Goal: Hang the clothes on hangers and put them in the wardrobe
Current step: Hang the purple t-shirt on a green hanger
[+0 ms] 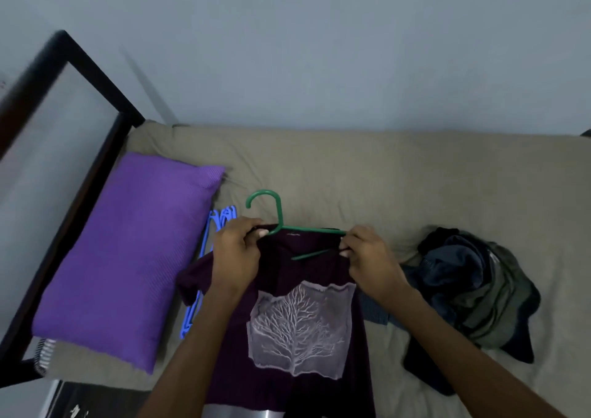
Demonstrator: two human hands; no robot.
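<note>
A dark purple T-shirt (297,363) with a pale tree print hangs over the bed in front of me. A green plastic hanger (271,210) sticks out of its neck opening, hook up, with part of its lower bar showing inside the collar. My left hand (236,254) grips the collar at the shirt's left shoulder. At the right shoulder, my right hand (367,254) pinches the collar together with the hanger's right arm. The rest of the hanger is hidden in the fabric.
The bed (399,174) has a beige sheet and a dark frame (96,75) at the left. A purple pillow (128,251) lies at the left with several blue hangers (217,222) beside it. A pile of dark clothes (473,293) sits at the right.
</note>
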